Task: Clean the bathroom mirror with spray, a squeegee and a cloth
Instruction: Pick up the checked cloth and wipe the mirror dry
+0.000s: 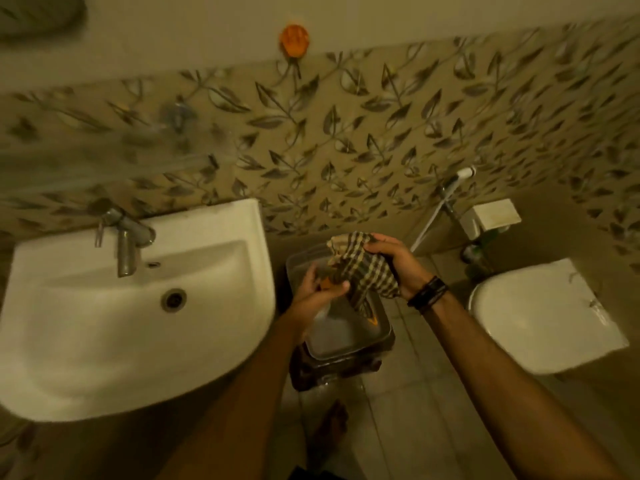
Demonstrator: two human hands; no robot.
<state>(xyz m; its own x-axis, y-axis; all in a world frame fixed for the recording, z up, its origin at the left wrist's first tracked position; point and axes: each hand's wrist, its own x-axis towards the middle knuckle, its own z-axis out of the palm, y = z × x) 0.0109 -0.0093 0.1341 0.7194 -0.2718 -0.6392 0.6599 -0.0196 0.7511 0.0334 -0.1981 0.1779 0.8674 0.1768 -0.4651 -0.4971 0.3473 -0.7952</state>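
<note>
A checked brown-and-cream cloth (362,268) hangs bunched from my right hand (394,259), which grips its upper part above a grey plastic tub (346,341). My left hand (320,294) curls round something pale with an orange top (325,284), likely the spray bottle, held over the tub; most of it is hidden by my fingers. An orange-edged item (372,318) shows under the cloth inside the tub; I cannot tell what it is. The mirror's blurred lower corner (38,15) appears at the top left.
A white washbasin (221,327) with a metal tap (124,244) stands to the left. A toilet (540,327) with a hand sprayer (462,174) on the wall is at the right. The tub rests on a dark stool (332,370). A foot (332,424) stands on the tiled floor.
</note>
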